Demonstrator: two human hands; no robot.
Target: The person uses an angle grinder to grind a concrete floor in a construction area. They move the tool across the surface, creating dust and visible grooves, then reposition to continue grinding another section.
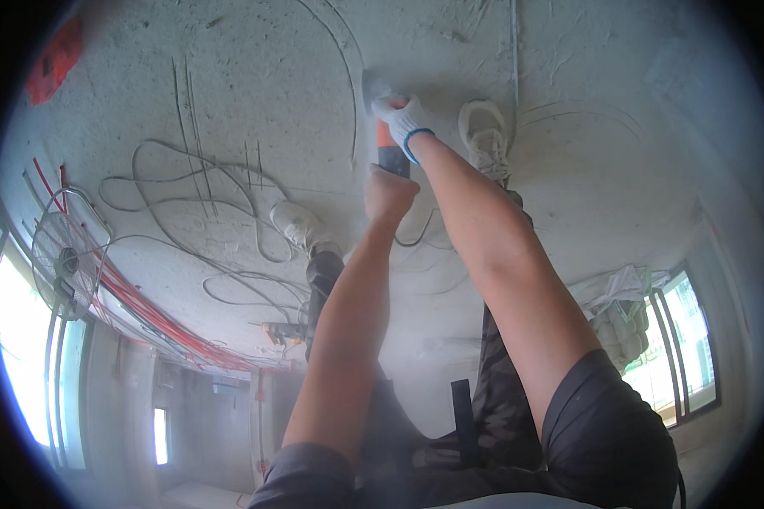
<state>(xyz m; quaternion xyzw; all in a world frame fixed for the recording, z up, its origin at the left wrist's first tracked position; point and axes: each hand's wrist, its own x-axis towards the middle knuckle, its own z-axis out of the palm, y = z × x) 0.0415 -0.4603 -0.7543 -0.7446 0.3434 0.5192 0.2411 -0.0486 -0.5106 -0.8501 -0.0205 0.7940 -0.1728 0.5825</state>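
An angle grinder (pixel 385 136) with an orange and black body lies lengthwise ahead of me, its front end down at the concrete floor (pixel 272 76). My right hand (pixel 406 119), in a white knit glove with a blue cuff, is closed round its front part. Behind it, my left hand (pixel 389 193) looks bare and grips the black rear end. Pale dust hangs about the tool's head, and its disc cannot be made out. A dark cord (pixel 418 239) loops away behind the grip. My shoes stand on either side, the right shoe (pixel 485 136) nearer the tool.
A long grey cable (pixel 157 182) sprawls over the floor at left, near my left shoe (pixel 297 225). Beyond it are a fan (pixel 64 263), red pipes (pixel 157 314) and a yellow power tool (pixel 283 332). Covered bundles (pixel 624 327) sit by the right window. A red item (pixel 57 64) lies far left.
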